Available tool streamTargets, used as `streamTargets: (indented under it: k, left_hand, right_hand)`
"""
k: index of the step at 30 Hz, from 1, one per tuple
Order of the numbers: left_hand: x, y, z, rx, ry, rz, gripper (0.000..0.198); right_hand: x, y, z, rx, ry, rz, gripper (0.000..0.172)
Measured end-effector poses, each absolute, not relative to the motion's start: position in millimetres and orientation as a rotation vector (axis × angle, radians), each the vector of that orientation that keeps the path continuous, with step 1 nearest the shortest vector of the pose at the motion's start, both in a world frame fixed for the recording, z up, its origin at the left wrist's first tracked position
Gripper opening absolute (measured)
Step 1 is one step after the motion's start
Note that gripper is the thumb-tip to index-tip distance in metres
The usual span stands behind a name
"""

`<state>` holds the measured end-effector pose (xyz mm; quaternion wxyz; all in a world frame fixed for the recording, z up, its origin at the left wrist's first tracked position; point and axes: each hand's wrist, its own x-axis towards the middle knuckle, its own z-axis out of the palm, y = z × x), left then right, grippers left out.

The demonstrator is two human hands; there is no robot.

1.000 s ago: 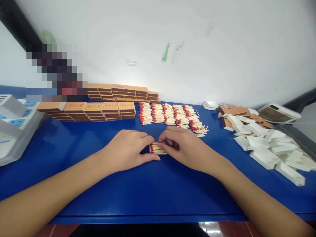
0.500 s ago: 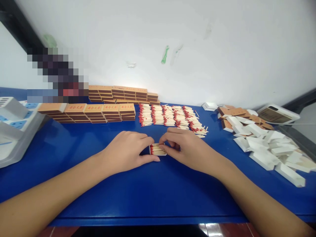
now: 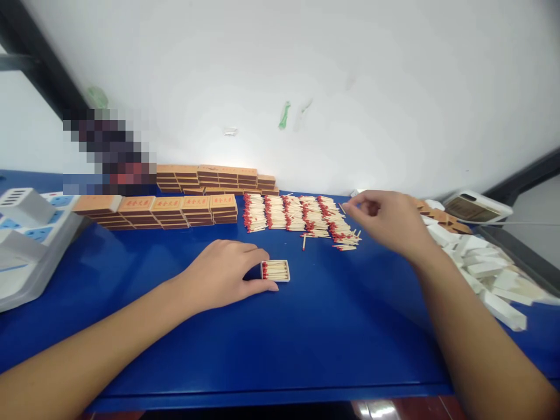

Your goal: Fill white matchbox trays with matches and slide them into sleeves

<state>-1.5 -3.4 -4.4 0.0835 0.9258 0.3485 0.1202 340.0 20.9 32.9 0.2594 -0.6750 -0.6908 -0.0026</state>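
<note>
Your left hand [image 3: 228,270] holds the match tray [image 3: 276,270] between thumb and finger. At your right hand's [image 3: 387,220] narrow pinch is one match [image 3: 342,207]; I cannot tell if held.

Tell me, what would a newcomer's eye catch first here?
Probably the red-tipped matches, heaped in rows toward the blue table's back. Stacked orange matchboxes stand left of them, and white boxes lie jumbled far right. Nearer, the left hand curves around one end of a tray of matches.
</note>
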Motion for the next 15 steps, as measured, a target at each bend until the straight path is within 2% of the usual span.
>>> streamTargets:
  k: [2, 7, 11, 15]
  left_hand:
    - [-2, -3, -2, 2.737, 1.058, 0.328, 0.047]
    - [-4, -1, 5, 2.680, 1.036, 0.287, 0.051]
    - [-6, 0, 8, 2.627, 1.009, 0.305, 0.042]
    - [-7, 2, 9, 2.586, 0.984, 0.350, 0.032]
  right_hand:
    - [366, 35, 32, -2.027, -1.634, -0.070, 0.018]
    - [398, 60, 27, -2.106, -1.480, -0.035, 0.016]
    - [372, 72, 26, -2.019, -1.536, 0.077, 0.019]
    - [313, 91, 27, -1.863, -1.670, 0.350, 0.025]
